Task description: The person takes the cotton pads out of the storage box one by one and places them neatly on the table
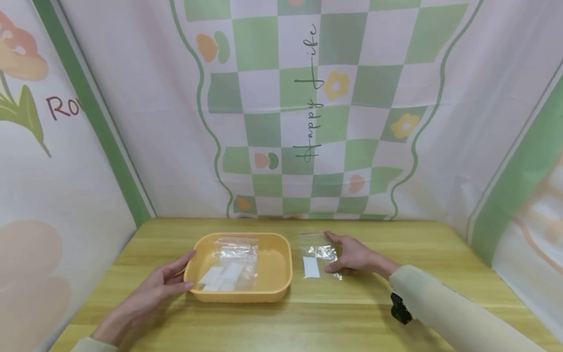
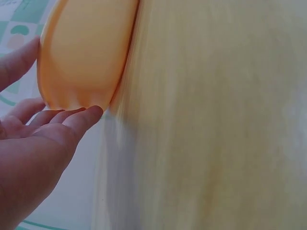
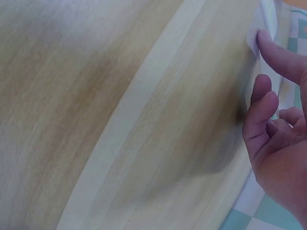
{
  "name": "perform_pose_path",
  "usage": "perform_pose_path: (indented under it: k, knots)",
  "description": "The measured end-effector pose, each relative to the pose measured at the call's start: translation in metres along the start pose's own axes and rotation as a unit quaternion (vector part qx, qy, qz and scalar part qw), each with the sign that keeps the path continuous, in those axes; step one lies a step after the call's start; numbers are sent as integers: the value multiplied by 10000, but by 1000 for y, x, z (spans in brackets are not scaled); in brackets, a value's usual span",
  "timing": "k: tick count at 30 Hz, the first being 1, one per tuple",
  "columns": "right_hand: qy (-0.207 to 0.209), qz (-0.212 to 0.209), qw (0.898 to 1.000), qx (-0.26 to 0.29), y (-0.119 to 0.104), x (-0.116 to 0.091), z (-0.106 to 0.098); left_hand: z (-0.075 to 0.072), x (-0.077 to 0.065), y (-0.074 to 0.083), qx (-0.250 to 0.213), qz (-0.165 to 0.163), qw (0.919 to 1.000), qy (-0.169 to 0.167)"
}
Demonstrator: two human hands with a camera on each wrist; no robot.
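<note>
A yellow plastic tray stands on the table, and my left hand holds its left end, digits spread along the rim and side wall. In the left wrist view, fingertips of the left hand touch the tray's end. Inside the tray lie several clear zip bags with white pieces, overlapping. Right of the tray, my right hand grips the right edge of another clear zip bag holding a white rectangle. In the right wrist view, the right hand has its lower fingers curled beside that bag.
Beneath everything is a wood-grain table. A printed curtain with green and white checks rises behind its far edge, and more fabric hangs on both sides. A black device sits at the right wrist.
</note>
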State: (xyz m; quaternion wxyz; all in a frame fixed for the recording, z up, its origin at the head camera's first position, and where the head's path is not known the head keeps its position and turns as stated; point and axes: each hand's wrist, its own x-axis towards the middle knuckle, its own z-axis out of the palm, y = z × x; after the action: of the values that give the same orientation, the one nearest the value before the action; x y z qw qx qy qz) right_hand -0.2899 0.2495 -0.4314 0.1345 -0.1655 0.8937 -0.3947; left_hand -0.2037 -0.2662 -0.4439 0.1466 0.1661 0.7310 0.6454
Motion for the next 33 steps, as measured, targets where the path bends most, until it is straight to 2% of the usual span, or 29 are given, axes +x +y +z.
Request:
perform_pose_path:
  k: [9, 17, 29, 33]
  knots:
    - [-49, 24, 9999, -122, -2, 1, 1, -1, 0, 1, 67, -80, 9999, -31]
    - [-48, 34, 9995, -323, -4, 1, 0, -2, 2, 1, -101, 219, 9996, -151]
    - [-184, -28, 9983, -552, 0, 3, -5, -1, 4, -1, -99, 28, 9998, -160]
    - [-162, 7, 9989, -429, -4, 1, -9, -1, 3, 0, -83, 86, 9998, -150]
